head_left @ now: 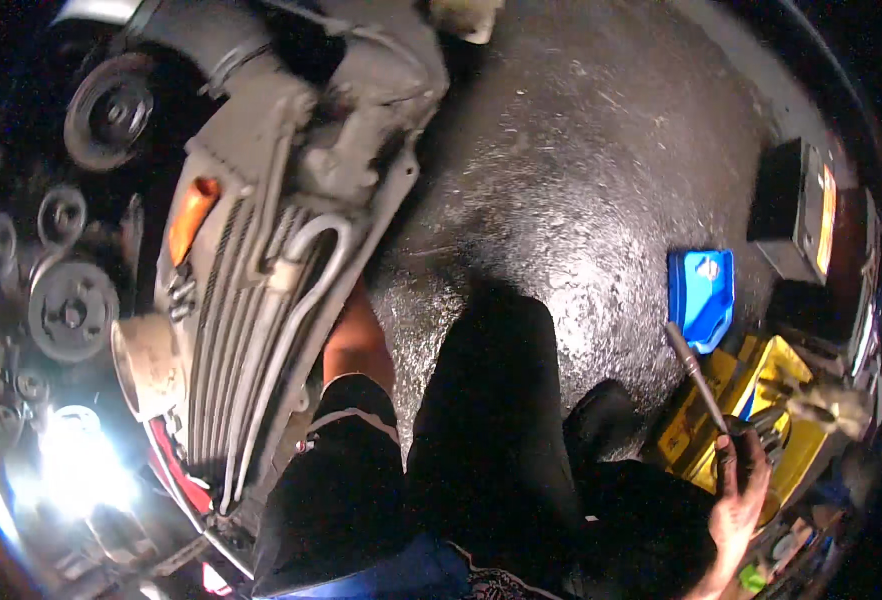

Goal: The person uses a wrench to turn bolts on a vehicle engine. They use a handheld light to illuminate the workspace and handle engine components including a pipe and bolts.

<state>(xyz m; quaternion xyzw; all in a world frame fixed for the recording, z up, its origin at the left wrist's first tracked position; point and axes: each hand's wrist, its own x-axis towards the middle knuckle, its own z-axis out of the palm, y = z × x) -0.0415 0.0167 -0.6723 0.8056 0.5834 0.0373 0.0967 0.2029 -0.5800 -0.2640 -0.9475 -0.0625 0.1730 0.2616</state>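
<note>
From where I stand, dull metal pulleys [73, 335] crowd the far left, round and dished with raised rims, and below them a white light [81, 470] glares so hard that the parts around it lose their outlines. Next comes a pale, open-ended round duct [149, 368], smooth and dusty, at the edge of a long grey ribbed panel [223, 340], its straight ridges running lengthwise. A crumpled-looking orange tube [193, 220] lies across its upper part, and a smooth pipe [313, 285] bends over in a hook shape before running down the ribs. A bare forearm [358, 345] slips behind the panel's edge from a dark cloth sleeve [356, 405]; the left hand is hidden there, so I can't tell how its fingers stand. In the middle, dark trousers [486, 430] stand out against a rough, glistening floor [561, 190]. Farther right sits a glossy blue container [699, 300] with rounded corners. Just beside it ends the slim metal rod [699, 380], thicker at the tip, which slants down into the right hand [741, 497], its smudged fingers [728, 470] clamped round the lower end. Behind that hand is an angular yellow box [796, 365], and beyond, a square-edged black box [783, 215] with an orange strip.
</note>
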